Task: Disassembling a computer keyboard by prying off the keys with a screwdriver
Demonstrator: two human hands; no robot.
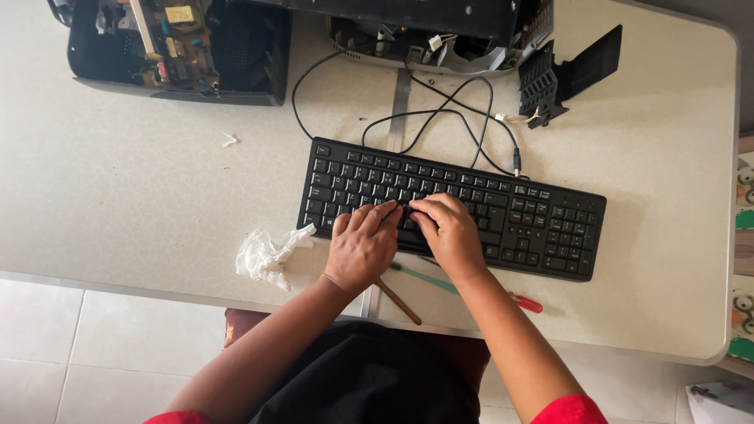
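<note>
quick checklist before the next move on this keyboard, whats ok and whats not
1. Both hands on the keyboard: ok, left hand and right hand meet at its lower middle rows.
2. Keyboard flat on the table: ok.
3. Keyboard cable free of the hands: ok, looped behind.
4. Red-handled screwdriver within reach: ok, near the right forearm.
5. Crumpled tissue handy: ok, beside the left hand.
6. Key loose under the fingertips: cannot tell, hidden.
</note>
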